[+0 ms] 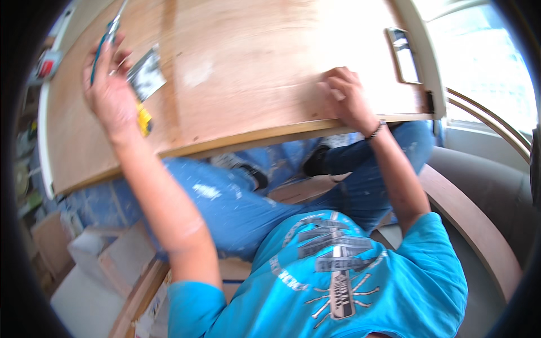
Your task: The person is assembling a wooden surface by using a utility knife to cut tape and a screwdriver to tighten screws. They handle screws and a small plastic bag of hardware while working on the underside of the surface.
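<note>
My left hand point(112, 93) is raised over the left part of a pale wooden panel point(242, 73). Its fingers are closed on a slim hand tool with a teal handle point(99, 59) and a thin metal shaft pointing away from me; the tip leaves the picture. Beside that hand lies a shiny grey-and-white packet or sheet point(147, 74). A yellow-and-black object point(144, 119), partly hidden by my wrist, sits just below it. My right hand point(346, 98) rests near the panel's front edge with its fingers curled in; whatever they may hold is hidden.
A wood-framed rectangular cutout or inset point(403, 55) is at the panel's right end. A curved wooden strip point(479, 219) runs along the right side. Boards point(121, 259) stand at the lower left, near cluttered shelves. A bright window point(479, 62) is at the upper right.
</note>
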`<state>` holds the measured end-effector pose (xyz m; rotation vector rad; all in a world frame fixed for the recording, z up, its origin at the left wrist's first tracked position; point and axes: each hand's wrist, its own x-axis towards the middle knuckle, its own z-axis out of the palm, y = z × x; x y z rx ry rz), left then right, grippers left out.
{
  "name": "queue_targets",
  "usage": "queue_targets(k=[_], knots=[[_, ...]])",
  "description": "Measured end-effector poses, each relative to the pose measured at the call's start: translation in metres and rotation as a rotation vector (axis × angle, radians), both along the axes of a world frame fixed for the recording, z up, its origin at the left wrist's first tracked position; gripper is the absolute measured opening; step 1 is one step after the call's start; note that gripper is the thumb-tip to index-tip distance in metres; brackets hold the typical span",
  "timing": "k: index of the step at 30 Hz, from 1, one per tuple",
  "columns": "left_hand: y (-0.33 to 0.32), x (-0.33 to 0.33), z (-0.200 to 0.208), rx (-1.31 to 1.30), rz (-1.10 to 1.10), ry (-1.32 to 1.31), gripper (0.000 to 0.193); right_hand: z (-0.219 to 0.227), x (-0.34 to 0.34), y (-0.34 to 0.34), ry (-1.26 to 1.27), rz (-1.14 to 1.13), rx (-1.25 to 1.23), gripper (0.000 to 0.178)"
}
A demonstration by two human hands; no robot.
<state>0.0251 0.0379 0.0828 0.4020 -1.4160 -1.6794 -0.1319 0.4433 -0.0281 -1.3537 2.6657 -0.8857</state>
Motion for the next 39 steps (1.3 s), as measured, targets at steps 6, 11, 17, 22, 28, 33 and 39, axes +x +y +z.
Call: queue_targets(k=[6,11,17,22,28,33,39], knots=[[0.009,0.033,0.022,-0.24,0.277,0.03,0.027,0.003,0.003,-0.001,0.085,0.051,0.037,0.028],[0.046,0.087,0.013,-0.568,0.3,-0.502,0.029,-0.001,0.004,-0.001,0.073,0.025,0.074,0.029],[0.098,0.136,-0.03,-0.585,0.352,-0.572,0.022,-0.004,0.004,-0.005,0.076,0.02,0.085,0.03],[0.103,0.149,-0.037,-0.611,0.34,-0.719,0.02,-0.003,0.003,-0.007,0.043,0.013,0.097,0.027],[0.1,0.149,-0.047,-0.574,0.348,-0.67,0.019,-0.004,0.003,-0.01,0.029,0.012,0.102,0.026],[0.105,0.159,-0.048,-0.721,0.289,-0.7,0.019,0.002,0.006,-0.011,0.033,0.004,0.106,0.025],[0.097,0.147,-0.006,-0.736,-0.035,-0.703,0.025,0.008,0.008,-0.017,0.005,-0.022,0.114,0.022]])
